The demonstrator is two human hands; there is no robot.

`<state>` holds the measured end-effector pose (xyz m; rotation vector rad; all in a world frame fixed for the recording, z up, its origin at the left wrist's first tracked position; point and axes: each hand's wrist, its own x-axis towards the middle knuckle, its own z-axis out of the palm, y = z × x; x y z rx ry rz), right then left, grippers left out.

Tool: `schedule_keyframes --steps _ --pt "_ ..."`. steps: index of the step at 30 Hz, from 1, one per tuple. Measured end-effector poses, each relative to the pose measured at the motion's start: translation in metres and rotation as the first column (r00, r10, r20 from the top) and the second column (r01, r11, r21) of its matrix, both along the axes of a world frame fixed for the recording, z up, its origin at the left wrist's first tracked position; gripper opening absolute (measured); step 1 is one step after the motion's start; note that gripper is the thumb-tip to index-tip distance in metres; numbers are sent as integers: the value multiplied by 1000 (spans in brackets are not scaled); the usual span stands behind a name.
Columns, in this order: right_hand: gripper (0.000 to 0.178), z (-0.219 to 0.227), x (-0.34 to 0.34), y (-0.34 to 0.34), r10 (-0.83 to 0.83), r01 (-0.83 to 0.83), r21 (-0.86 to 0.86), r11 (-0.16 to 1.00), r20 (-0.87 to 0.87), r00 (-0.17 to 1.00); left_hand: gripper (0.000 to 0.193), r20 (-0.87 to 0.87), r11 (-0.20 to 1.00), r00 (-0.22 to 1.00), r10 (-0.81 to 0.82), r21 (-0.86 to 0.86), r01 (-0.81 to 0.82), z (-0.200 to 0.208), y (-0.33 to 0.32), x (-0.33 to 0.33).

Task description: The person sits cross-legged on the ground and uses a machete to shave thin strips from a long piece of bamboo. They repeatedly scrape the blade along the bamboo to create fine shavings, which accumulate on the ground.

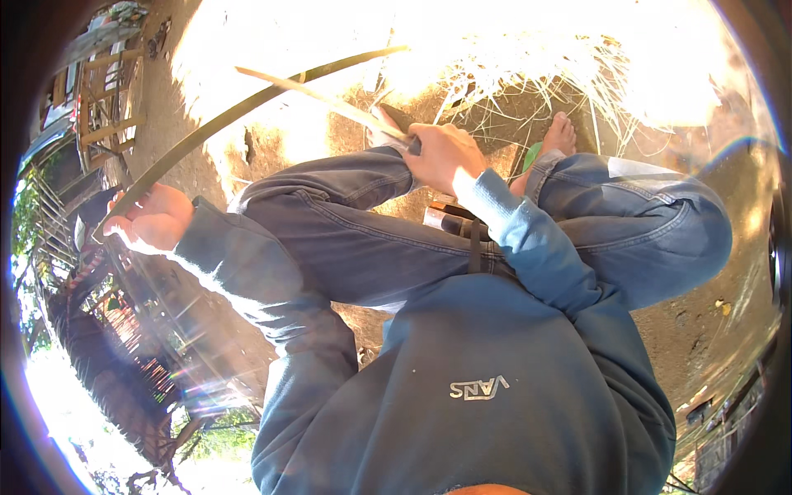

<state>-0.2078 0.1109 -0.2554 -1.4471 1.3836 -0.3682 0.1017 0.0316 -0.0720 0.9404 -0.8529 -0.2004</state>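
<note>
My left hand (153,216), far out on the left, is closed round the lower end of a long, curved, greenish-brown bamboo strip (210,128). The strip arcs up and right, its far end over sunlit ground. Above my crossed legs, my right hand (445,157) is closed on a long, pale, flat strip (330,101) that tapers to the upper left. The two pieces cross near the bamboo's middle; whether they touch I cannot tell. Something dark shows at the right-hand grip, too little of it to name. At my waist is a brown and white object (450,219), partly hidden by my sleeve.
Thin pale shavings (569,82) lie heaped on the dirt ground beyond my bare foot (561,134). A green leaf (532,155) is beside that foot. A wooden slatted structure (107,99) stands at the upper left. Glare washes out the far ground.
</note>
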Motion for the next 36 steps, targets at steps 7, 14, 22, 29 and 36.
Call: schedule_keyframes --steps 7,14,22,29,36 --pt "29 -84 -10 -10 -184 211 94 973 -237 954 40 -54 1000 999 1 -7 -1 -1 1 5" --pt "35 -111 -27 -8 -168 191 79 979 -236 957 33 -138 952 942 -306 -29 304 1 -4 38" --pt "27 26 4 -2 100 -84 -171 982 89 991 28 -199 915 893 -404 -61 400 4 -3 23" --pt "32 3 -2 -3 5 -6 19 1000 25 1000 28 -183 946 928 -324 -100 310 10 -2 -4" --pt "31 1 0 -3 -17 17 -67 998 -5 1000 27 -166 871 856 -490 -108 479 10 -4 12"
